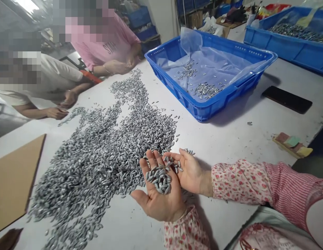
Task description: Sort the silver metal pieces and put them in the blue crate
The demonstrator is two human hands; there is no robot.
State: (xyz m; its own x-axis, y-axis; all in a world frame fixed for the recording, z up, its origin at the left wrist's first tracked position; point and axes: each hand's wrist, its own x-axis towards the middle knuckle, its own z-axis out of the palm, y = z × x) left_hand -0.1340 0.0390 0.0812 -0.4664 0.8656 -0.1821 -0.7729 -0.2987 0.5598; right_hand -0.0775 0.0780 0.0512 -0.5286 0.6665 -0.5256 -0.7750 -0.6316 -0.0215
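Striped pink sleeve (289, 194), nearest my remote head view, on the near right of the blue crate (224, 102); runs into a strawberry-print cuff (239, 182). Left hand (165, 203), on the crate's near side: palm up, fingers extended and unclenched, a heap of grey spindle-shaped pieces (161, 178) resting on it. Right hand (190, 173), just beside the left, also near side of the crate: palm turned up, fingers loosely extended, a few of the same pieces lying on them; I cannot make out every fingertip. Main stock of pieces: one broad pile (130, 139) on the white table (229, 142), left of the crate and spreading toward me, both hands at its edge. Inside the crate: two loose clusters (207, 90) of small pieces on a translucent plastic liner (216, 66). Black phone (287, 99), flat, right of the crate. Block with pastel patches (291, 145), right of the crate, nearer me than the phone. Second blue crate (281, 48), beyond the first and to its right, holding small dark pieces (297, 32). Brown board (17, 177), well left of the crate, past the pile. Two co-workers, left of the crate: one in a pink shirt (116, 38), one in a white shirt (59, 71), hands near the pile; what their fingers hold, I cannot tell.
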